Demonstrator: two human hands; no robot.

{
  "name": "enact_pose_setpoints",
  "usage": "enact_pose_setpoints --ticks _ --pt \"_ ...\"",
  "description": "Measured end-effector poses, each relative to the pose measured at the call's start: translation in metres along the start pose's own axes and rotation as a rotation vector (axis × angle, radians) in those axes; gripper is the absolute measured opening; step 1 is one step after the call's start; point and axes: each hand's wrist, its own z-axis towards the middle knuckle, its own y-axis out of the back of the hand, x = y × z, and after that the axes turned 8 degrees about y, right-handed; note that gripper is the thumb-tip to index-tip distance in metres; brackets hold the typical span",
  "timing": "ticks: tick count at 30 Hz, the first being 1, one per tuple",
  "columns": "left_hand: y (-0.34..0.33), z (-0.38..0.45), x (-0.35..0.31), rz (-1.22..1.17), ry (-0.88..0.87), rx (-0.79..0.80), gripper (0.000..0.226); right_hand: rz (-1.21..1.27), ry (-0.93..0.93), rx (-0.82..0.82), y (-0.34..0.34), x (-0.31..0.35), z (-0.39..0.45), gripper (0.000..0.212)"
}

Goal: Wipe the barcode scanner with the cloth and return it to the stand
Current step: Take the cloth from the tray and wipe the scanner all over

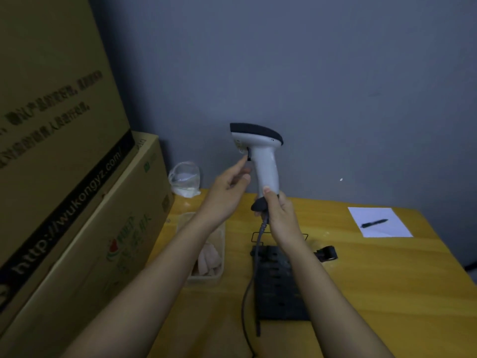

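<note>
A: what's sitting on the yellow wooden table (387, 293)?

B: black stand (280, 288) in the middle, shallow tray (219, 276) to its left, clear plastic bag (184, 179) at the back corner, white paper (379, 222) with a pen (374, 223) on it.

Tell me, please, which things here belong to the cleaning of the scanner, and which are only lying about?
For the job:
barcode scanner, held up by the right hand
left hand, fingertip at its trigger
cloth in the tray
black stand

Lying about:
pen on the paper
plastic bag
cardboard boxes
</note>
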Motion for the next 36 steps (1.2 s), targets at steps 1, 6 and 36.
enact_pose_setpoints --ticks 1,6,36 --pt "0.001 -0.001 0.000 -0.004 0.000 0.002 0.048 -0.005 0.007 0.001 -0.002 0.001 -0.001 0.027" --pt "0.006 -0.004 0.000 -0.042 -0.010 0.011 0.049 -0.038 0.043 0.008 -0.007 0.008 -0.004 0.029" --pt "0.062 0.013 0.159 0.473 0.407 -0.073 0.035 -0.276 -0.151 0.026 -0.021 -0.087 -0.006 0.039"
